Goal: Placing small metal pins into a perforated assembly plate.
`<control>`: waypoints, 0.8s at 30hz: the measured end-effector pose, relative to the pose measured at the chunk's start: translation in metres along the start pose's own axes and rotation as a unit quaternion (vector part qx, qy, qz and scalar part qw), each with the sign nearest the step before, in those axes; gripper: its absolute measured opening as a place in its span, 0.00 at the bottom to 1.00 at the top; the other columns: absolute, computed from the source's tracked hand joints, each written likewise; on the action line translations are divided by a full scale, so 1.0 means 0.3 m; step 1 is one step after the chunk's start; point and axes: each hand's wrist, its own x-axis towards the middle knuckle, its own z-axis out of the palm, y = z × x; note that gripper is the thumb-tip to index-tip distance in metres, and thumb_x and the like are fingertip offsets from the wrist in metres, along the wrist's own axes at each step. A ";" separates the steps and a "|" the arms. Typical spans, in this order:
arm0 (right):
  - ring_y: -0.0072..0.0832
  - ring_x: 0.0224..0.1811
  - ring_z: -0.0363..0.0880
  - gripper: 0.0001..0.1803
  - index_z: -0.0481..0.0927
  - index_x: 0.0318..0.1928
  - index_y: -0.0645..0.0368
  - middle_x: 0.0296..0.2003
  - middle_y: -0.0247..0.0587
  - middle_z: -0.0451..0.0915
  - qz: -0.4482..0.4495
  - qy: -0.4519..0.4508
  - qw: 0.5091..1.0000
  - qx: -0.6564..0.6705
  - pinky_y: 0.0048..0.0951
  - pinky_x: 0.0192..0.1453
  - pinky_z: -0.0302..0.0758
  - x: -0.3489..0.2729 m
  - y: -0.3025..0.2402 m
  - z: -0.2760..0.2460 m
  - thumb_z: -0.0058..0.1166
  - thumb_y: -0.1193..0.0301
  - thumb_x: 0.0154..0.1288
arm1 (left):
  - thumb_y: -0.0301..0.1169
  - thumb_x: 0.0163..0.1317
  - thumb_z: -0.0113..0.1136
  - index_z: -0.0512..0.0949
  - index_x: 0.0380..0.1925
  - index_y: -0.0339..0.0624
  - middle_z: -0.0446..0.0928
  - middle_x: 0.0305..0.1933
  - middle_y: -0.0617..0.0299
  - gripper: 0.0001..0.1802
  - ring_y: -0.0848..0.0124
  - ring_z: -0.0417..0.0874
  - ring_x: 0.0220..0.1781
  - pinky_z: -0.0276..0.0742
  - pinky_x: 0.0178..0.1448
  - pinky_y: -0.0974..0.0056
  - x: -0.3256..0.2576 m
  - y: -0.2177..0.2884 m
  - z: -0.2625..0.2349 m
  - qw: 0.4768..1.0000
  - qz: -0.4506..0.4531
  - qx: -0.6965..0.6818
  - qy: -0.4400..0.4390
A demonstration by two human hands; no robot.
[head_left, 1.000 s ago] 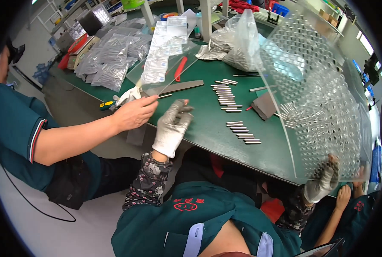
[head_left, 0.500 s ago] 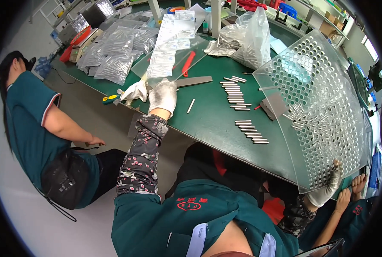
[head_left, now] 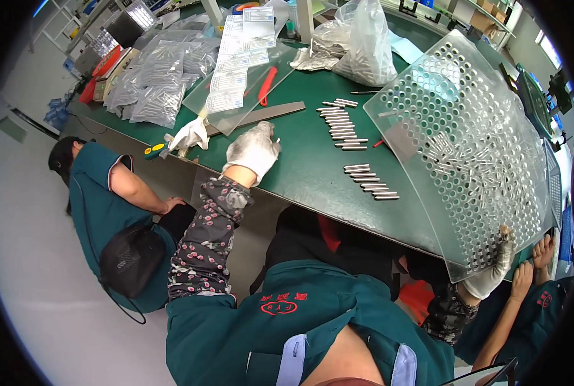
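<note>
My left hand (head_left: 253,153), in a white glove, is closed at the table's near edge, its fingers round a short metal pin (head_left: 278,139) of which only the tip shows. My right hand (head_left: 489,282), also gloved, grips the lower corner of a clear perforated plate (head_left: 390,96). Loose metal pins (head_left: 457,157) lie heaped across the plate's middle, over rows of round holes. Between my hands, two neat rows of pins rest on the green table: a longer row (head_left: 339,125) farther off and a shorter row (head_left: 370,182) nearer me.
A flat steel file (head_left: 274,112) lies beyond my left hand, near a red-handled tool (head_left: 267,87) and paper slips (head_left: 227,90). Bagged pins (head_left: 161,83) are piled at the back left; a plastic bag (head_left: 367,55) stands behind. One person (head_left: 116,212) sits left, another's hands (head_left: 531,264) show right.
My left hand has come off the file area, moved right and closed over the single pin lying there. The right hand keeps its hold. The person at left has shifted.
</note>
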 end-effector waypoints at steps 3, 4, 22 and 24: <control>0.24 0.43 0.72 0.15 0.71 0.46 0.65 0.43 0.39 0.75 0.016 0.009 1.000 -0.022 0.24 0.49 0.66 -0.007 0.002 -0.004 0.41 0.70 0.62 | 0.38 0.46 0.55 0.73 0.34 0.44 0.76 0.35 0.52 0.15 0.55 0.76 0.40 0.71 0.44 0.57 0.019 -0.007 0.015 0.999 0.011 0.033 -0.030; 0.22 0.41 0.72 0.14 0.71 0.45 0.65 0.41 0.38 0.75 0.003 0.014 0.998 -0.055 0.22 0.47 0.65 -0.002 0.012 -0.004 0.41 0.70 0.62 | 0.37 0.46 0.55 0.74 0.33 0.43 0.76 0.36 0.51 0.14 0.55 0.76 0.41 0.70 0.44 0.57 0.029 -0.016 0.005 0.998 0.013 0.041 -0.049; 0.24 0.33 0.75 0.10 0.76 0.37 0.63 0.33 0.38 0.77 0.414 -0.127 0.901 0.004 0.26 0.41 0.73 0.078 0.292 0.248 0.48 0.71 0.57 | 0.22 0.53 0.52 0.69 0.40 0.37 0.69 0.28 0.71 0.12 0.84 0.67 0.24 0.63 0.26 0.80 -0.120 -0.029 0.058 0.849 0.067 -0.523 0.035; 0.24 0.36 0.75 0.12 0.75 0.39 0.64 0.33 0.39 0.77 0.424 -0.131 0.893 -0.080 0.21 0.42 0.71 0.095 0.284 0.277 0.47 0.69 0.58 | 0.21 0.53 0.52 0.69 0.39 0.37 0.70 0.29 0.69 0.11 0.83 0.69 0.27 0.67 0.33 0.78 -0.142 0.010 0.072 0.867 0.099 -0.487 0.015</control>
